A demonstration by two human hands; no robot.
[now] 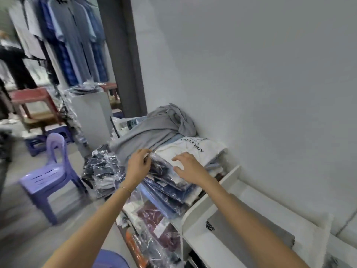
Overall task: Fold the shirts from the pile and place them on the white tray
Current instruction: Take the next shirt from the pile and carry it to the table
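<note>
In the head view the pile of shirts leans against the wall, a loose grey shirt draped on top, just beside the white tray, where a folded shirt already lies. The left hand curls its fingers at the grey shirt's near edge, though I cannot tell whether they pinch it. The right hand spreads its fingers over a bagged white shirt, probably to steady the stack.
</note>
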